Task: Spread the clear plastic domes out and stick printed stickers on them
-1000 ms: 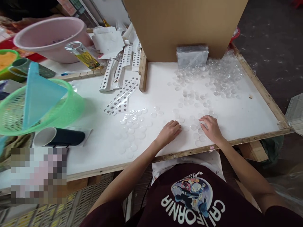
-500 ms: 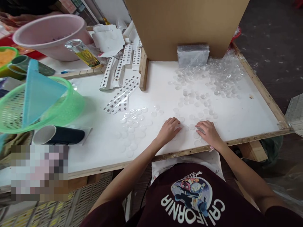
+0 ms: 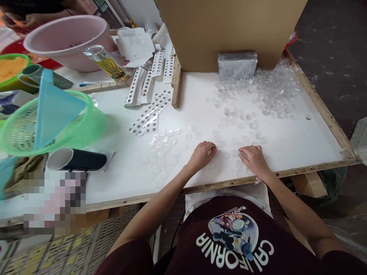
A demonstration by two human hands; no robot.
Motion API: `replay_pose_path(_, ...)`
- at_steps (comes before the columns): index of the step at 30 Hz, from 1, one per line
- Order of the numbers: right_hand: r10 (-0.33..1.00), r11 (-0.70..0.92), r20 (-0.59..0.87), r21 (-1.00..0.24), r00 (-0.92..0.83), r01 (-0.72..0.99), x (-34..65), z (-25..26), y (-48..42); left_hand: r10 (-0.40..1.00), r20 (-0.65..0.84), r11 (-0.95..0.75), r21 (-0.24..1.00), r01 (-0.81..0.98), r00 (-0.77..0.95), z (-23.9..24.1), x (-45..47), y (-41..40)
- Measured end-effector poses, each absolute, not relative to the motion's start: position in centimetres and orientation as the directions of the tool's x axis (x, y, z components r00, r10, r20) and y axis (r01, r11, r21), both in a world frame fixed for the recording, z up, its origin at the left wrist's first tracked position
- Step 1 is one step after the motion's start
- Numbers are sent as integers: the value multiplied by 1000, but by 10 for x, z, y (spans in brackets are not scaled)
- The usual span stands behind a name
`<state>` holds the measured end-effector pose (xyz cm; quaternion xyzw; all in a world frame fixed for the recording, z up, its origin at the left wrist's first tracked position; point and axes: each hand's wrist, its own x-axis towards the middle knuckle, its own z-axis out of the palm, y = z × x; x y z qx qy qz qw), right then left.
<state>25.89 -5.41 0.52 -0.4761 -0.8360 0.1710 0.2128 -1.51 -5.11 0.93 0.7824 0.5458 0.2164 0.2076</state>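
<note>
Fingers [image 3: 211, 147] of the left hand [image 3: 202, 156] and right hand [image 3: 254, 159] are curled onto clear discs [image 3: 234, 153], any pinch hidden; discs are probably best slid singly, flat.

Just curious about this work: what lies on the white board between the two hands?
A few clear round discs lie between left hand and right hand, head view.

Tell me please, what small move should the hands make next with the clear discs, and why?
Probably the right hand should slide a clear disc at its fingertips leftward to the left hand. Both hands lie palm down on the white board, loose discs lie scattered between them, and a closer group of discs lies left of the left hand.
</note>
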Motion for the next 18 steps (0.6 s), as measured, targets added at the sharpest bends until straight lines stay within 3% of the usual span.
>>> replay_pose_path(2,886,448,164,-543,-433,710,259,6,-52,962,22,-219,660,719,273,16,-18,-49)
replay_pose_path(4,906,395,131,-597,-402,698,260,5,-50,956,-48,-179,684,707,289,21,-22,-47)
replay_pose_path(11,929,368,188,-575,-320,731,268,2,-47,966,92,-257,357,898,240,13,-40,-55)
replay_pose_path(18,936,352,219,-600,-275,719,282,-2,-58,932,139,-361,308,880,334,2,-48,-74)
